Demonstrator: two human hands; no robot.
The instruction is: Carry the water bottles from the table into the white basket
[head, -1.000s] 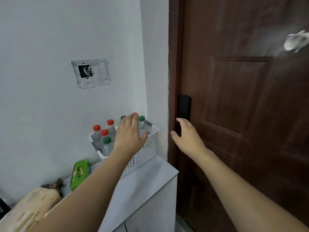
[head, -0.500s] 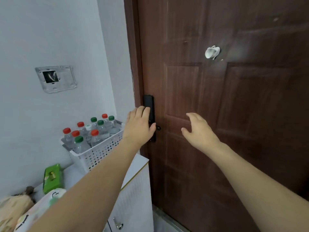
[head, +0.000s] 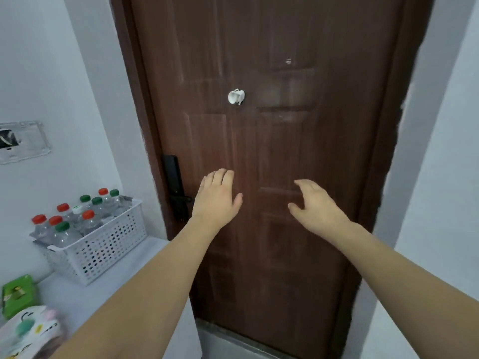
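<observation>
**Both hands empty, bottles in the basket**

The brown door (head: pixel 272 164) fills my view, and both my arms reach out in front of it. To my left, on the white cabinet top (head: pixel 124 275), stands the white basket (head: pixel 103 251), packed with upright water bottles (head: pixel 77 221) with red, green and white caps. My left hand (head: pixel 216 199) is spread and holds nothing; my right hand (head: pixel 315 206) is loosely curled, also empty. I judge the bottles heavy if full, their clear plastic smooth and a little yielding, so I would take each around the body below the cap, not by the cap alone.
</observation>
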